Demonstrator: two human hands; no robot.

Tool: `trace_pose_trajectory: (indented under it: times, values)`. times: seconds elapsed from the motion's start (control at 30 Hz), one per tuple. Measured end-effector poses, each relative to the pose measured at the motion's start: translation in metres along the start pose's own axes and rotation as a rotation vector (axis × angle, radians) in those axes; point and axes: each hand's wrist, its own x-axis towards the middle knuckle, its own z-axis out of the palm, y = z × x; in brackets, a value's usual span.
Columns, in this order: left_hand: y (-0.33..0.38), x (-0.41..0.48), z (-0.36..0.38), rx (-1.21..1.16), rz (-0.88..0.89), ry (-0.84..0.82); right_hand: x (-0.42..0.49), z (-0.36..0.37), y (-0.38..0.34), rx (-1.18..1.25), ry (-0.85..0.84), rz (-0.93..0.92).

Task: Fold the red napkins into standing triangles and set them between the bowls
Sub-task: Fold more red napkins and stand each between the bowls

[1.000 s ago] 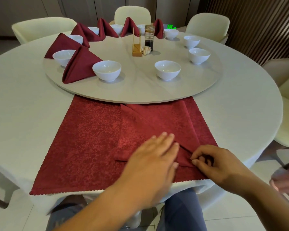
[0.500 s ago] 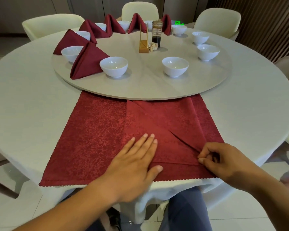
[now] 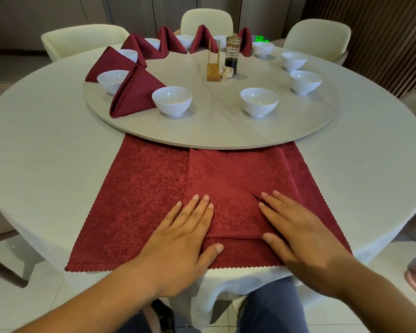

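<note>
The left hand (image 3: 183,239) lies flat with its fingers straight and slightly spread. It grasps nothing and presses palm-down on the red napkin (image 3: 139,203). Just to its right, the right hand (image 3: 298,239) lies the same way, released and flat, with its fingertips at a slanting fold edge. Between the two hands is the folded flap (image 3: 235,179), and its lower crease runs from one thumb across to the other. The napkin is spread on the bench (image 3: 39,152), right at the edge nearest the wrists. Beyond the fingertips it reaches the rim of the turntable (image 3: 226,140); I cannot tell whether it slips under.

The step looks like flattening this fold. It would go best with the palms kept low and swept outward from the middle, so the crease sets sharp and no air puckers the cloth. One hand should pin the layers while the other smooths. The scalloped hems should line up before pressing hard, since a crooked crease likely makes a leaning triangle.

Farther out past the left fingertips sits the first bowl (image 3: 172,100). The second bowl (image 3: 259,102) lies ahead of the right hand, and the gap between them holds no napkin. A standing triangle (image 3: 136,92) rises just left of the first bowl.
</note>
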Motion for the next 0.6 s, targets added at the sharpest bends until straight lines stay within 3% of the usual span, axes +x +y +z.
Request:
trace_pose_trajectory:
  times: [0.07,0.13,0.27,0.33,0.43,0.6]
  values:
    - [0.0,-0.001,-0.006,-0.026,0.009,-0.034,0.0,0.011,0.003,-0.093,-0.137,0.003]
    - [-0.001,0.002,-0.018,-0.035,0.003,-0.036,-0.002,0.02,0.006,-0.129,-0.052,-0.037]
    - [0.01,0.037,-0.04,-0.042,0.107,0.151,-0.008,0.028,0.01,-0.123,0.067,-0.068]
    - [0.021,0.061,-0.04,-0.086,0.215,0.079,-0.008,0.029,0.01,-0.124,0.132,-0.099]
    - [0.021,0.088,-0.03,-0.1,0.213,-0.047,-0.007,0.029,0.012,-0.125,0.16,-0.121]
    - [-0.009,0.108,-0.018,-0.051,0.166,-0.007,-0.005,0.032,0.013,-0.135,0.163,-0.118]
